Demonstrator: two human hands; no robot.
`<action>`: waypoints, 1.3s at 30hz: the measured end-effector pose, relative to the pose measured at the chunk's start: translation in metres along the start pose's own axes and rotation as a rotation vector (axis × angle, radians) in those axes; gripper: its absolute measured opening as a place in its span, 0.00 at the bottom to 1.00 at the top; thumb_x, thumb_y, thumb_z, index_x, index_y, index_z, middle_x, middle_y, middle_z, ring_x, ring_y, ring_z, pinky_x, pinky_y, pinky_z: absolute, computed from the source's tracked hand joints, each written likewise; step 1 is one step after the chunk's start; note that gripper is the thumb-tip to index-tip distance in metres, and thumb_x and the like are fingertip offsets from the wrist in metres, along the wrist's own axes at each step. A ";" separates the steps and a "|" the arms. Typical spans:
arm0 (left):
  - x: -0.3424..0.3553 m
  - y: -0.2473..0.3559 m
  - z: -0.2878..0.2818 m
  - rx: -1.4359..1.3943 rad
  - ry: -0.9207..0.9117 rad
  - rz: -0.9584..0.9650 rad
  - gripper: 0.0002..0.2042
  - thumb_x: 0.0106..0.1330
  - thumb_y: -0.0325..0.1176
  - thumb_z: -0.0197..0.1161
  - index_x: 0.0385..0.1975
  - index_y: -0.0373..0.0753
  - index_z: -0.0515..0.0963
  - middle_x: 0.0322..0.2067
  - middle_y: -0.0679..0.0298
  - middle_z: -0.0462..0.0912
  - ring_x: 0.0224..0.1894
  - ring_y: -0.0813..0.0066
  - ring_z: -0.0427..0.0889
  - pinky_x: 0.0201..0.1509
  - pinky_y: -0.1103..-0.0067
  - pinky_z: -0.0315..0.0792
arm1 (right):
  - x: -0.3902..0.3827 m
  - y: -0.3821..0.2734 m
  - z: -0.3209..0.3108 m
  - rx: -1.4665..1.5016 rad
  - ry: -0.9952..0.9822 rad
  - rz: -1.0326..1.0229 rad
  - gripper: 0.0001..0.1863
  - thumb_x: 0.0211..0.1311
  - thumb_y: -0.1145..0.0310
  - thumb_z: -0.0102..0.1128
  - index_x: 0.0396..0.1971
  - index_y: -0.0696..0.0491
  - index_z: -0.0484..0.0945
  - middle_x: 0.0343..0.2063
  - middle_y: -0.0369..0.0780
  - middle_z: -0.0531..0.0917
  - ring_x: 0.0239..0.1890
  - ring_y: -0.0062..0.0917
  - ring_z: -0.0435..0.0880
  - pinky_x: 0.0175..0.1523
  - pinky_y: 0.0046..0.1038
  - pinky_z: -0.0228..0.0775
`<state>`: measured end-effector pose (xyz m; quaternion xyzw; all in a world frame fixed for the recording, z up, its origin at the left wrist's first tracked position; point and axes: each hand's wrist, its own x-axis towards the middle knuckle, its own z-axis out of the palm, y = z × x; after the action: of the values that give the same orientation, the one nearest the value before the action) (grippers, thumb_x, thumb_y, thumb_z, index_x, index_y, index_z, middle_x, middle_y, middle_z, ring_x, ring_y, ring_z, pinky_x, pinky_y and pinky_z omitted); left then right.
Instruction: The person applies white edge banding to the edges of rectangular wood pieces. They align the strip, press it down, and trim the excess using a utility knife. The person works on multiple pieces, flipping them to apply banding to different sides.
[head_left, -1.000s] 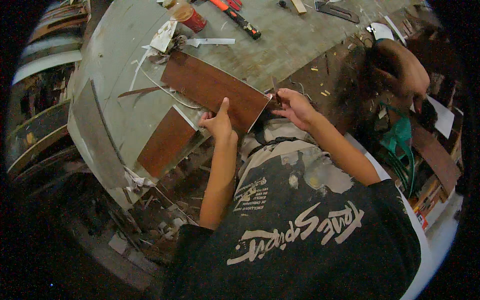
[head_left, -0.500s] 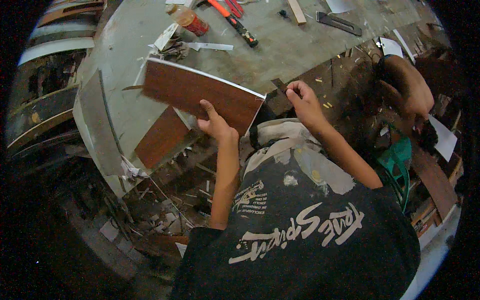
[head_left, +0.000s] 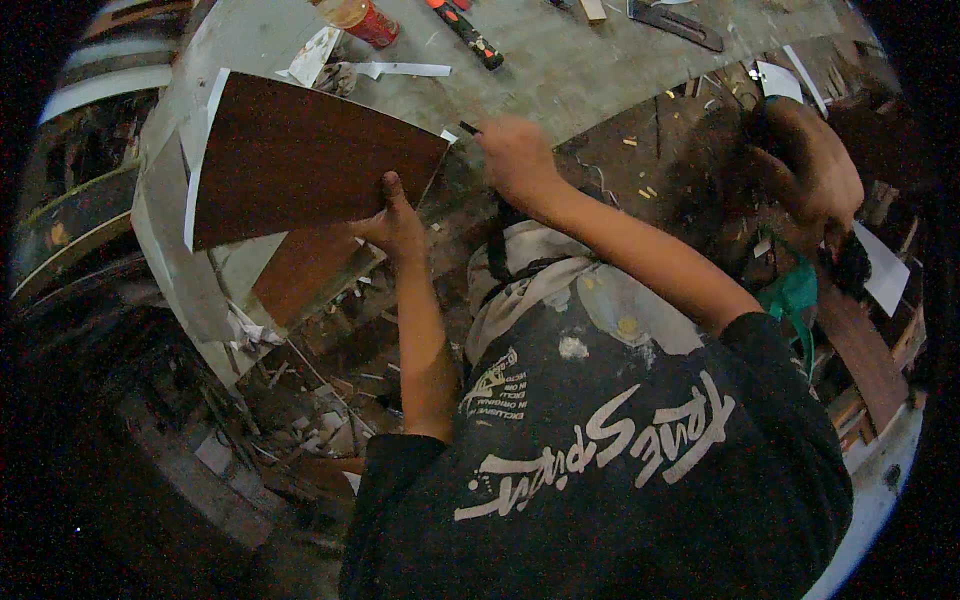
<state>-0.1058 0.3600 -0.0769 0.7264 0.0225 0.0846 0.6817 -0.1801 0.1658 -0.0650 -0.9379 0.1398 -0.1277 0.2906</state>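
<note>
My left hand (head_left: 395, 228) grips the lower right edge of a dark brown wood-grain board (head_left: 310, 165), with the thumb on its face and the fingers underneath. The board is held tilted over the table's near edge, and white edging shows along its left side. By the board's upper right corner, my closed right hand (head_left: 518, 165) holds a small flat dark strip (head_left: 467, 128). Only the strip's tip shows beyond the fist. A small white bit (head_left: 450, 136) sticks out at that corner. Another brown board (head_left: 305, 272) lies partly hidden below.
On the grey-green table (head_left: 540, 75) are a red-labelled container (head_left: 368, 24), an orange and black handled tool (head_left: 470, 38), a white strip (head_left: 405, 70) and a slotted dark tool (head_left: 680, 27). Another person's hand (head_left: 830, 185) is at the right. Scraps litter the floor.
The board has turned and tilted, moving left, so its white-edged left side now shows. My right hand has moved left and up to the board's corner, its fingers now curled round the strip.
</note>
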 end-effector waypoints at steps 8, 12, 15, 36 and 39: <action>0.016 -0.023 -0.023 0.045 -0.186 -0.143 0.51 0.56 0.40 0.83 0.70 0.31 0.51 0.68 0.52 0.65 0.66 0.60 0.69 0.74 0.63 0.64 | 0.029 0.001 0.018 -0.142 -0.157 -0.171 0.05 0.59 0.72 0.60 0.36 0.53 0.77 0.28 0.44 0.85 0.35 0.42 0.87 0.40 0.41 0.79; 0.007 -0.007 -0.017 0.071 -0.172 -0.015 0.49 0.56 0.38 0.83 0.70 0.31 0.54 0.66 0.52 0.67 0.66 0.60 0.69 0.74 0.63 0.64 | 0.033 0.001 0.019 -0.204 -0.276 -0.159 0.08 0.58 0.72 0.61 0.38 0.53 0.76 0.26 0.45 0.86 0.30 0.45 0.88 0.36 0.43 0.79; 0.004 0.000 -0.014 0.170 -0.097 -0.208 0.48 0.55 0.37 0.83 0.69 0.31 0.56 0.65 0.53 0.69 0.65 0.60 0.71 0.75 0.64 0.62 | 0.035 0.002 0.018 -0.145 -0.331 -0.131 0.10 0.59 0.70 0.61 0.41 0.53 0.76 0.26 0.46 0.86 0.29 0.47 0.88 0.32 0.46 0.79; -0.005 -0.004 -0.017 0.338 -0.184 -0.023 0.36 0.56 0.35 0.83 0.62 0.31 0.70 0.61 0.55 0.77 0.61 0.62 0.76 0.69 0.66 0.68 | 0.024 -0.004 -0.002 -0.067 -0.320 -0.187 0.05 0.58 0.71 0.60 0.30 0.54 0.83 0.27 0.49 0.87 0.30 0.44 0.90 0.34 0.47 0.82; -0.006 -0.006 -0.012 0.168 -0.126 0.156 0.33 0.56 0.35 0.82 0.60 0.32 0.74 0.59 0.55 0.79 0.59 0.62 0.78 0.69 0.66 0.69 | 0.020 -0.005 0.000 -0.134 -0.294 -0.167 0.05 0.59 0.70 0.60 0.30 0.54 0.82 0.26 0.47 0.87 0.29 0.44 0.90 0.32 0.46 0.82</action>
<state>-0.1127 0.3711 -0.0827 0.7842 -0.0700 0.0896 0.6100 -0.1605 0.1628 -0.0591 -0.9721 0.0256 -0.0034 0.2333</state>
